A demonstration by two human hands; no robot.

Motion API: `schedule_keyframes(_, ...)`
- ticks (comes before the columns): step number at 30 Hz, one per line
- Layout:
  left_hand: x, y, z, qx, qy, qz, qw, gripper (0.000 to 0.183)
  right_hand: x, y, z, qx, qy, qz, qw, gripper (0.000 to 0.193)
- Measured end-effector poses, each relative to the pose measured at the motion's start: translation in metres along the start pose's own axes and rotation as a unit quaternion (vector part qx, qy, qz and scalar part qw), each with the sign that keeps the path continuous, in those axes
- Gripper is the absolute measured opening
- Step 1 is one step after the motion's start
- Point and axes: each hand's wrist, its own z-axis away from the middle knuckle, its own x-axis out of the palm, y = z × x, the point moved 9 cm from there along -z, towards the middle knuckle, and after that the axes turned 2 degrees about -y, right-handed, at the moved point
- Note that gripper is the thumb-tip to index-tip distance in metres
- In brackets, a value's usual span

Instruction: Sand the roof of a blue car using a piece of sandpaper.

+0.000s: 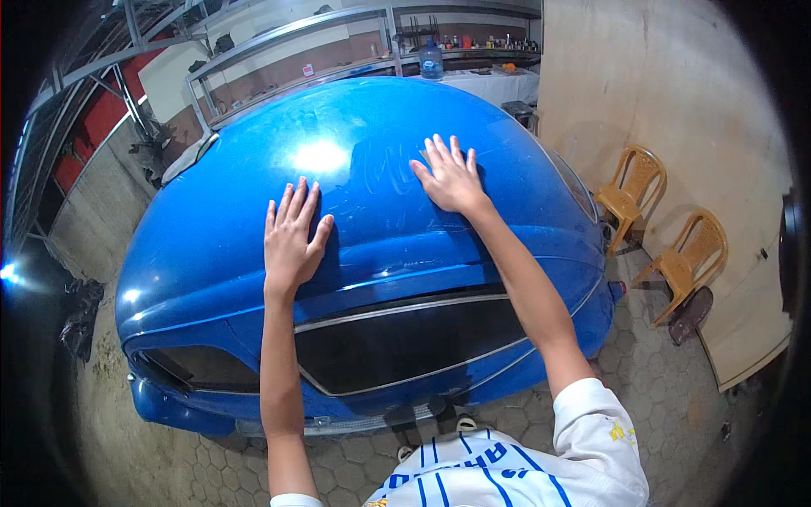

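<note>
A glossy blue car with a rounded roof fills the middle of the view, its side toward me. My left hand lies flat on the roof above the side windows, fingers stretched forward. Farther up and to the right, my right hand rests palm down on the roof with its fingers spread. Whitish smears and streaks show on the paint between and around the hands. Below my arms are the dark side window with its pale trim and a smaller window to its left. What lies under the palms is hidden.
Two tan plastic chairs stand along the plywood wall at right. Behind the car, a blue water jug sits near a shelf of bottles. Dark bundled material lies at far left. Hexagonal paving covers the floor.
</note>
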Motion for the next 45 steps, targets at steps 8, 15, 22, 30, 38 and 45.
schedule_keyframes(8,0.009,0.019,0.007,-0.083,0.038,-0.046,0.995,0.073,0.007,-0.047,0.091,-0.186,0.055,0.007,0.981,0.1)
schedule_keyframes(15,0.009,0.022,0.007,-0.085,0.044,-0.036,0.995,0.073,0.007,-0.016,0.07,-0.066,0.036,0.037,0.997,0.093)
schedule_keyframes(22,0.007,0.016,0.012,-0.089,0.038,-0.045,0.994,0.076,0.018,-0.045,0.107,-0.151,0.045,0.039,0.987,0.104)
schedule_keyframes(30,0.005,0.019,0.01,-0.082,0.053,-0.053,0.994,0.077,0.012,-0.074,0.089,-0.173,0.086,-0.014,0.981,0.13)
schedule_keyframes(38,0.01,0.02,0.006,-0.083,0.053,-0.051,0.994,0.077,0.024,-0.086,0.08,-0.204,0.072,-0.045,0.975,0.122)
schedule_keyframes(45,0.009,0.022,0.02,-0.087,0.055,-0.055,0.993,0.078,0.014,-0.019,0.14,-0.058,0.093,0.049,0.993,0.125)
